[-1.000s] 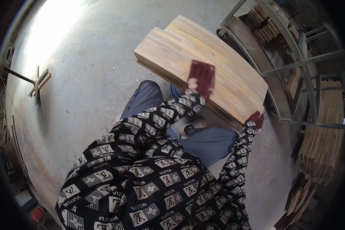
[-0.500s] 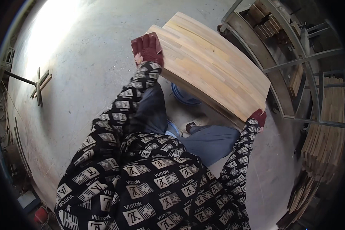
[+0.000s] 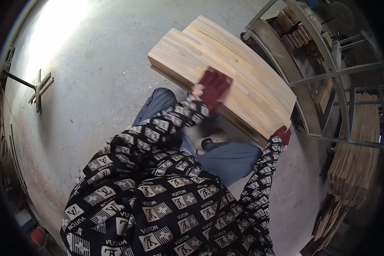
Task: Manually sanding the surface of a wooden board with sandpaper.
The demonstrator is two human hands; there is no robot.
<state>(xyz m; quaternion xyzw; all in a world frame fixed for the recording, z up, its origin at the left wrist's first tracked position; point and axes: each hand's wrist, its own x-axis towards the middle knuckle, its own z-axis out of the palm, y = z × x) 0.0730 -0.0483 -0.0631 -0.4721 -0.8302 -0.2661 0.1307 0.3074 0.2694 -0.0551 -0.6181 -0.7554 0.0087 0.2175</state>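
A pale wooden panel (image 3: 247,70) of glued strips lies in front of me on top of another panel that juts out behind it. My left hand (image 3: 214,89), in a maroon glove, is over the panel's near edge, about halfway along. Flat beneath its fingers is a reddish-brown sheet of sandpaper (image 3: 229,82), pressed to the wood; the hand is slightly blurred. My right hand (image 3: 282,135), also gloved in maroon, grips the panel's near right corner, with its fingertips partly hidden.
A metal rack (image 3: 315,81) with wood pieces stands close to the panel's right. Stacked wooden slats (image 3: 354,166) line the far right. A dark metal stand (image 3: 39,91) is on the concrete floor at left. My bent knees (image 3: 230,160) are under the near edge.
My left hand has slid with the sandpaper from the panel's left end to the right and nearer, along the near edge. My right hand keeps hold of the same corner.
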